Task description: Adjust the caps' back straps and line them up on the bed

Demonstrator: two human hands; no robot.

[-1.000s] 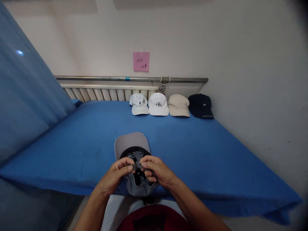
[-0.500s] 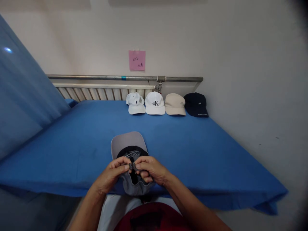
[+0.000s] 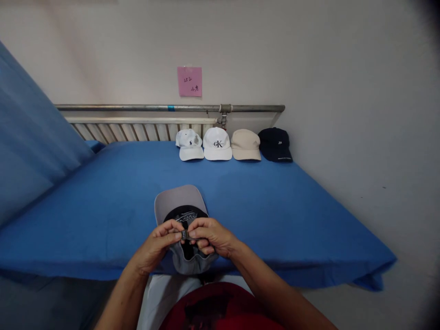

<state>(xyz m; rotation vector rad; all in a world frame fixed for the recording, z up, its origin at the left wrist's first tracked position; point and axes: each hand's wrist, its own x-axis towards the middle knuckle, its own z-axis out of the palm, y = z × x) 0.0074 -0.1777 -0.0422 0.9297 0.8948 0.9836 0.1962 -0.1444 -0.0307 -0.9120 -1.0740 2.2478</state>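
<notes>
A grey baseball cap (image 3: 180, 198) lies upside down at the front of the blue-covered table, brim pointing away from me and its dark inside showing. Over its back opening, my left hand (image 3: 158, 245) pinches one end of the cap's strap (image 3: 184, 234) between thumb and fingers. From the other side my right hand (image 3: 213, 237) grips the strap's other end, its fingertips almost touching those of the left. A small buckle seems to sit between them, partly hidden by the fingers.
Along the far edge stand a pale cap (image 3: 190, 145), a white CK cap (image 3: 217, 144), a beige cap (image 3: 246, 145) and a navy cap (image 3: 275, 145). Behind them run a metal pipe (image 3: 137, 108) and a radiator (image 3: 144, 132). A blue curtain (image 3: 37, 133) hangs at left; a pink note (image 3: 189, 81) is on the wall.
The two strap ends look closer together between my fingertips, and the right hand has shifted slightly. The whole view has moved a little; the row of caps is as before.
</notes>
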